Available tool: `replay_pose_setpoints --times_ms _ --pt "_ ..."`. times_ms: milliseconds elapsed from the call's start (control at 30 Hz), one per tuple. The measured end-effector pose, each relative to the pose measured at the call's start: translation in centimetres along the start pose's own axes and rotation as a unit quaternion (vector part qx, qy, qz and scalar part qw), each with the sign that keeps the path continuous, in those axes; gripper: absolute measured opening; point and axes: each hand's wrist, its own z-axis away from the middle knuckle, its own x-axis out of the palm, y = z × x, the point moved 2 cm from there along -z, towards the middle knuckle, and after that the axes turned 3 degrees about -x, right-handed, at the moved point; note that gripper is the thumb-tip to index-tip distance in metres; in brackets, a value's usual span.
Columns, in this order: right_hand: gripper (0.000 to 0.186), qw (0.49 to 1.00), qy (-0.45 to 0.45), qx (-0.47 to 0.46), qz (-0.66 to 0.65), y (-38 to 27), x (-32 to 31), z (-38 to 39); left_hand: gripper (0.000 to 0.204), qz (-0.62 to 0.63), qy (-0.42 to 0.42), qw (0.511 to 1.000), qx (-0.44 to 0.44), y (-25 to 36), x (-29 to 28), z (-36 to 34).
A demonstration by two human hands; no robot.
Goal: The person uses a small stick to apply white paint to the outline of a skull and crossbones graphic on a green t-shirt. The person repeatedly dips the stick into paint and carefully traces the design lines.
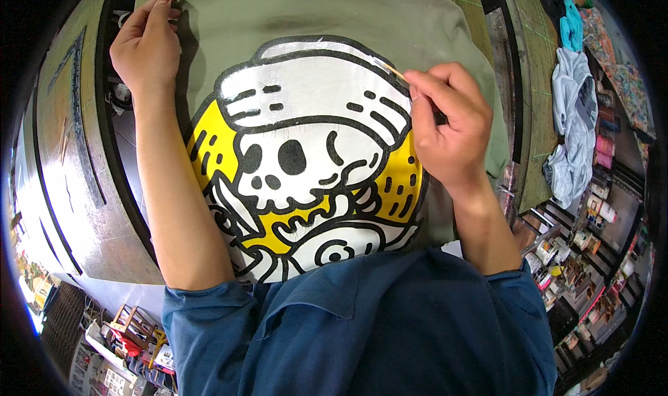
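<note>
Gripping a thin tan stick [394, 70] between thumb and forefinger, the right hand [451, 121] at right of centre holds its pale tip over the upper edge of the cap in a skull print [316, 161], which fills the middle of the frame on a green garment [390, 8]. At upper left, the left hand [147, 52] has its fingertips drawn together, though whether they grip anything cannot be told; pale clothes [575, 118] lie at upper right.
</note>
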Motion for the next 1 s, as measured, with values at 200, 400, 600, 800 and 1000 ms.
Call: replay_pose_setpoints --times_ms 200,400,600,800,1000 --pt "0.018 0.999 -0.015 -0.02 0.024 -0.1 0.39 0.02 0.017 0.008 0.002 1.0 0.0 -0.62 -0.18 -0.12" --pt "0.018 0.999 -0.004 -0.023 0.043 -0.21 0.09 0.24 0.019 -0.036 0.0 0.999 -0.002 -0.28 -0.17 -0.04" --pt "0.017 0.999 -0.009 -0.019 0.048 -0.26 -0.02 0.3 0.016 -0.017 -0.002 1.0 0.015 -0.43 -0.17 -0.2" --pt "0.017 0.999 -0.006 -0.021 0.037 -0.09 0.0 0.41 0.016 -0.008 0.001 1.0 0.01 -0.43 -0.17 -0.15" --pt "0.016 0.999 -0.005 -0.022 0.036 -0.28 -0.07 0.28 0.017 -0.003 0.002 1.0 0.007 -0.33 -0.08 -0.15"
